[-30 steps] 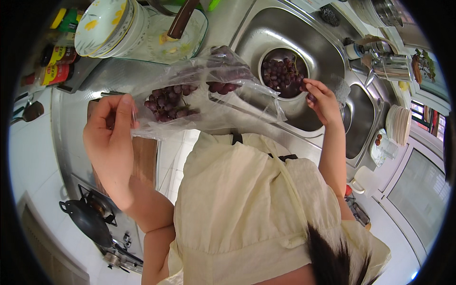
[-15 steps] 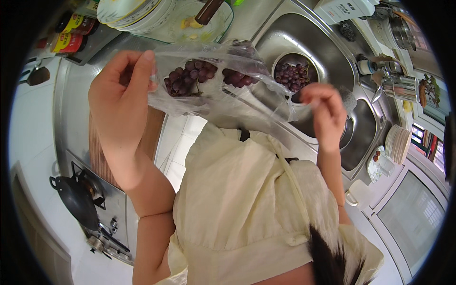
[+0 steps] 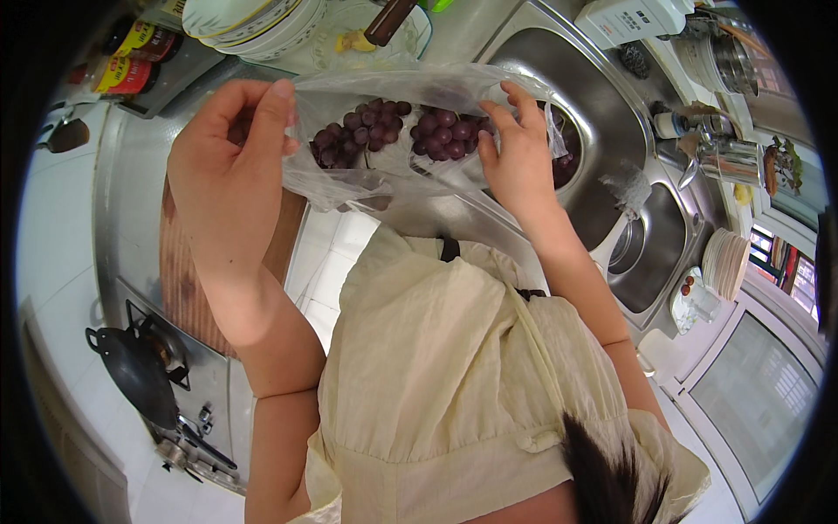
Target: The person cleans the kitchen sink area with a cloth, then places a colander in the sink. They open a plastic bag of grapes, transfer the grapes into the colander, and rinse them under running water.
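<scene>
A clear plastic bag [image 3: 384,183] stretches in front of me, its left edge pinched between the thumb and fingers of my left hand [image 3: 225,175]. Two bunches of dark purple grapes show in it, one on the left [image 3: 360,133] and one on the right [image 3: 445,134]. At the bag's right end is my right hand [image 3: 524,162], fingers apart and curved beside the right bunch; whether they touch the grapes I cannot tell. Behind this hand, a round metal bowl [image 3: 576,148] with more grapes stands in the sink, mostly hidden by the hand and bag.
A double steel sink [image 3: 602,96] lies on the right. Stacked plates [image 3: 253,31] and a glass dish [image 3: 336,57] stand at the back. Left are a wooden board [image 3: 188,279] and a black wok [image 3: 131,375] on the stove. A white bottle [image 3: 628,17] stands far right.
My right hand has moved left from over the sink to the bag's right end, and its fingers have spread. My left hand still grips the bag, which hangs wider.
</scene>
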Available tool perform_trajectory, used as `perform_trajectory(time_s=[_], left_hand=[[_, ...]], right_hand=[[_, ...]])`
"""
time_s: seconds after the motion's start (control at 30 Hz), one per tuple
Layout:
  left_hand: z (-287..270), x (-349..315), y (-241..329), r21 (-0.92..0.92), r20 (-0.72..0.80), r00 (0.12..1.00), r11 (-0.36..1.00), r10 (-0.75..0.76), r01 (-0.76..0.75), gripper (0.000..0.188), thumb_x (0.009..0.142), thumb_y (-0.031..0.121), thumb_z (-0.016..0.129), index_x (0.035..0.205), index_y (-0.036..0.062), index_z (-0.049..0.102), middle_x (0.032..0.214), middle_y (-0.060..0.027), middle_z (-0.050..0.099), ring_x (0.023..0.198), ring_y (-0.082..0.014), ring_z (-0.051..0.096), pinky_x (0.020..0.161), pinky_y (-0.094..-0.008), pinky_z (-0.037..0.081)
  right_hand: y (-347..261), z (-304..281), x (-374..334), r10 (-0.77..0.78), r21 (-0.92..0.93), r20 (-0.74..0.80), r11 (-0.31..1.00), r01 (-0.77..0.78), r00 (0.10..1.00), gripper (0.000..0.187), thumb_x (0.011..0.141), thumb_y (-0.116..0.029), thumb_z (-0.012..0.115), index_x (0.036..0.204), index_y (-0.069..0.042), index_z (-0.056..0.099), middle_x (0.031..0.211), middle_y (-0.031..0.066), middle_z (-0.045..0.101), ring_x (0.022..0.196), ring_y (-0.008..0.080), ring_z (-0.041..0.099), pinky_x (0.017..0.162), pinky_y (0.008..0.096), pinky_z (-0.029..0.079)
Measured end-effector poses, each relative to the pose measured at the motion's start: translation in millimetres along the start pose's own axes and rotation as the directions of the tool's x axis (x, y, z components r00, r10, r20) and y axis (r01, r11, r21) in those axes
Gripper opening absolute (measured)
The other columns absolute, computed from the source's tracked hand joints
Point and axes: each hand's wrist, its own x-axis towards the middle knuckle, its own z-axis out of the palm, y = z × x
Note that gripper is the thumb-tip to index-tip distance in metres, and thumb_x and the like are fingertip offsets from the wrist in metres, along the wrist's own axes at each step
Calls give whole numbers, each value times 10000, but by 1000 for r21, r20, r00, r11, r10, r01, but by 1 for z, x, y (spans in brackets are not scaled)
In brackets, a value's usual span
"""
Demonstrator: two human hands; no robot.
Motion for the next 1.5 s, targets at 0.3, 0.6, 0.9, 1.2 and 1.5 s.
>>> perform_trajectory(time_s=[0.3,0.6,0.9,1.2,1.5], left_hand=[[9,3,-3,19,12,1000,1000,7,-7,166,858,148,639,833,-16,630,654,4,600,566,-43,527,535,-187,406],[11,0,-6,29,45,999,999,-16,15,178,863,161,638,814,-10,620,644,10,595,565,-33,520,532,-183,395],[10,-1,-13,36,38,999,999,-20,18,178,876,159,624,821,-11,618,652,12,591,572,-39,514,541,-182,406],[5,-1,-18,20,56,998,999,-28,27,177,884,164,621,827,-3,616,663,14,586,580,-38,508,544,-181,404],[10,-4,-15,44,44,999,999,-17,15,174,875,159,628,829,-9,616,643,7,581,573,-34,511,536,-185,397]], right_hand=[[14,23,-11,-36,-196,-94,980,17,995,335,619,-25,689,947,-69,639,1389,170,338,1269,402,317,1022,458,335],[20,31,-13,-16,-102,-145,995,1,989,279,637,-119,733,894,-66,640,1361,192,344,1286,408,274,1013,489,304],[21,42,-9,46,120,-118,992,-31,992,291,635,-132,746,882,-41,621,1326,243,333,1249,425,275,1017,488,285],[14,41,6,94,144,-162,987,-71,982,226,779,-233,610,877,-50,699,1221,174,468,1183,369,374,953,485,348],[21,26,39,292,-19,286,954,-300,912,234,707,-323,675,853,-154,744,1260,138,504,1196,348,392,1011,437,331]])
